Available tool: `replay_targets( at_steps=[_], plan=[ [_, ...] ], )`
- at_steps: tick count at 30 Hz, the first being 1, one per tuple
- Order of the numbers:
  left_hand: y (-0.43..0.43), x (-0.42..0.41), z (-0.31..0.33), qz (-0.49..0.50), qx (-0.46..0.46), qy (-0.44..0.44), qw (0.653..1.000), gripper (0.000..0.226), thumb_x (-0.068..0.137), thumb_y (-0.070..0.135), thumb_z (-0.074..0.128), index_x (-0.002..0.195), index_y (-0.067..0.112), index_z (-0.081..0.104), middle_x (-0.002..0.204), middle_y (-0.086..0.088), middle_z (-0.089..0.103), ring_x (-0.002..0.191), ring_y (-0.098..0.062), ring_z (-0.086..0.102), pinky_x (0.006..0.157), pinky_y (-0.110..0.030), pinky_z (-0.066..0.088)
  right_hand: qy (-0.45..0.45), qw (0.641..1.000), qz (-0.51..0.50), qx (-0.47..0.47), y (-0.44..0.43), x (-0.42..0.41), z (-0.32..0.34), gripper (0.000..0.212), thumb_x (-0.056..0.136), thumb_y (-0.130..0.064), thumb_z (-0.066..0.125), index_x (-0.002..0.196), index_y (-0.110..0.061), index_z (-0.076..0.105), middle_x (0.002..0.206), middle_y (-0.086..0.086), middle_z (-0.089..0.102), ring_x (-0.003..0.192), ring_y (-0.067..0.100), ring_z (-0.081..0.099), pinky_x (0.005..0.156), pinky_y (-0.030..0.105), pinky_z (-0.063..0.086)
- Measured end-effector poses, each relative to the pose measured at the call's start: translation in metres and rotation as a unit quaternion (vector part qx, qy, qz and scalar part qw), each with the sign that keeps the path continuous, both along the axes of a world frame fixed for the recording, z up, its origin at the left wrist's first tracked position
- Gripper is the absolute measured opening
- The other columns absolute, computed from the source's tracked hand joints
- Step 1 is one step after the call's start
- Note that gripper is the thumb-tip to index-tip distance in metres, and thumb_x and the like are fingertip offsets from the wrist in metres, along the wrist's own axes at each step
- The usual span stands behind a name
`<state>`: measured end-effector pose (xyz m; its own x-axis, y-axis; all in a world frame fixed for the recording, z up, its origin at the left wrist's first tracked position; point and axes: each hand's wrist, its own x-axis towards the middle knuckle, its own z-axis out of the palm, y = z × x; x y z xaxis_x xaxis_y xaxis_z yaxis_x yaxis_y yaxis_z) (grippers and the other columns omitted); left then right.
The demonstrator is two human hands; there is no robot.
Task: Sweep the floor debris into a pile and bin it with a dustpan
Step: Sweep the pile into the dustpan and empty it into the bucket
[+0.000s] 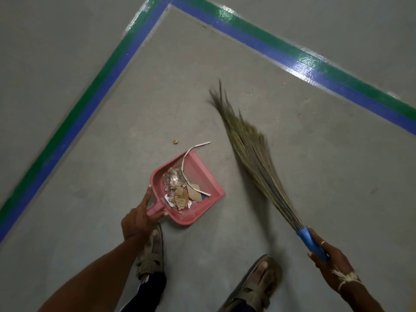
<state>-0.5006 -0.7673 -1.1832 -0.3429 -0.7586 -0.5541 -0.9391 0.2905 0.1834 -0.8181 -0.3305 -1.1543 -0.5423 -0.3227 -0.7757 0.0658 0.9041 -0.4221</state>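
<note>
Pink plastic dustpan (203,174) at centre, near person. Open mouth faces far-right, short handle points near-left, gripped by left hand (137,221). Resting on floor or just above it: unclear.

Debris (180,190) heaped inside pan: crumpled silvery foil, brown cardboard scraps, white paper bits. Long white strip (191,154) curls out over far rim. Small brown scrap (175,142) on floor just beyond pan.

Grass broom (254,154) right of pan, bristles slanting far-left, motion-blurred. Blue handle (313,243) held by right hand (326,260).

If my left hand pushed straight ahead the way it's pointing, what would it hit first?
The pink dustpan itself: the left hand holds its handle, and its back wall lies just ahead, with debris beyond.
</note>
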Motion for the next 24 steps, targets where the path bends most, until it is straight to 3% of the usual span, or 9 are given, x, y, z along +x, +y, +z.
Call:
replay_targets(
  at_steps=[4, 6, 8, 9, 12, 16, 19, 21, 24],
  plan=[
    [0.009, 0.016, -0.002, 0.052, -0.007, -0.009, 0.999, 0.125, 0.055, 0.108, 0.025, 0.160, 0.043, 0.010, 0.087, -0.006, 0.070, 0.071, -0.023, 0.067, 0.067, -0.038, 0.059, -0.049, 0.996, 0.075, -0.005, 0.007, 0.028, -0.009, 0.065, 0.083, -0.025, 0.078, 0.133, -0.053, 0.048, 0.131, -0.009, 0.060, 0.120, 0.014, 0.058, 0.106, 0.043, 0.047],
    [0.012, 0.027, -0.001, 0.092, -0.013, -0.025, 0.995, 0.121, 0.056, 0.105, 0.030, 0.160, 0.046, 0.009, 0.094, -0.010, 0.072, 0.077, -0.028, 0.068, 0.070, -0.038, 0.058, -0.079, 0.992, 0.095, -0.028, 0.013, 0.041, -0.018, 0.066, 0.083, -0.031, 0.077, 0.134, -0.061, 0.047, 0.136, -0.019, 0.056, 0.124, 0.011, 0.056, 0.107, 0.044, 0.047],
    [0.012, 0.034, 0.003, 0.134, -0.014, -0.029, 0.991, 0.119, 0.057, 0.101, 0.037, 0.159, 0.047, 0.009, 0.100, -0.014, 0.071, 0.083, -0.033, 0.069, 0.073, -0.040, 0.057, -0.076, 0.990, 0.108, -0.041, 0.001, 0.051, -0.012, 0.068, 0.076, -0.056, 0.076, 0.136, -0.061, 0.043, 0.134, -0.021, 0.056, 0.121, 0.005, 0.057, 0.108, 0.036, 0.045],
    [0.012, 0.037, 0.006, 0.147, -0.020, -0.029, 0.988, 0.118, 0.060, 0.097, 0.042, 0.160, 0.045, 0.010, 0.101, -0.015, 0.071, 0.084, -0.035, 0.068, 0.074, -0.040, 0.057, -0.061, 0.989, 0.123, -0.047, -0.005, 0.056, -0.007, 0.072, 0.074, -0.058, 0.076, 0.137, -0.061, 0.041, 0.131, -0.021, 0.059, 0.116, 0.002, 0.059, 0.105, 0.031, 0.046],
    [0.002, 0.047, 0.012, 0.173, -0.042, -0.030, 0.984, 0.110, 0.070, 0.083, 0.057, 0.161, 0.038, 0.015, 0.108, -0.019, 0.068, 0.095, -0.040, 0.067, 0.082, -0.043, 0.053, -0.021, 0.985, 0.163, -0.059, -0.015, 0.065, 0.004, 0.082, 0.079, -0.023, 0.082, 0.140, -0.059, 0.040, 0.132, -0.022, 0.059, 0.112, -0.004, 0.060, 0.099, 0.029, 0.049],
    [-0.020, 0.057, 0.013, 0.179, -0.029, -0.047, 0.982, 0.103, 0.077, 0.079, 0.059, 0.161, 0.041, 0.012, 0.118, -0.021, 0.067, 0.103, -0.042, 0.065, 0.085, -0.043, 0.049, -0.006, 0.985, 0.163, -0.058, -0.027, 0.057, 0.015, 0.081, 0.081, -0.021, 0.080, 0.141, -0.058, 0.040, 0.125, -0.014, 0.063, 0.104, -0.001, 0.062, 0.094, 0.015, 0.046],
    [-0.032, 0.068, 0.017, 0.164, -0.018, -0.055, 0.985, 0.106, 0.076, 0.080, 0.061, 0.161, 0.040, 0.012, 0.117, -0.018, 0.068, 0.101, -0.039, 0.067, 0.081, -0.039, 0.049, 0.021, 0.982, 0.169, -0.087, -0.049, 0.042, 0.016, 0.072, 0.082, -0.039, 0.073, 0.145, -0.047, 0.041, 0.124, -0.022, 0.059, 0.103, -0.006, 0.058, 0.092, 0.005, 0.038],
    [-0.033, 0.081, 0.021, 0.131, -0.042, -0.051, 0.989, 0.108, 0.073, 0.083, 0.056, 0.161, 0.036, 0.016, 0.102, -0.015, 0.073, 0.087, -0.034, 0.070, 0.073, -0.036, 0.051, 0.043, 0.982, 0.150, -0.105, -0.072, 0.031, 0.015, 0.074, 0.082, -0.022, 0.075, 0.146, -0.042, 0.043, 0.124, -0.028, 0.058, 0.102, -0.011, 0.056, 0.090, 0.001, 0.038],
    [-0.020, 0.111, 0.023, 0.108, -0.040, -0.043, 0.992, 0.108, 0.071, 0.085, 0.052, 0.161, 0.034, 0.020, 0.093, -0.010, 0.075, 0.078, -0.029, 0.071, 0.069, -0.036, 0.056, 0.066, 0.984, 0.122, -0.108, -0.112, 0.013, 0.011, 0.071, 0.086, -0.008, 0.071, 0.147, -0.031, 0.043, 0.134, -0.012, 0.055, 0.111, 0.005, 0.057, 0.095, 0.018, 0.045]
  ],
)
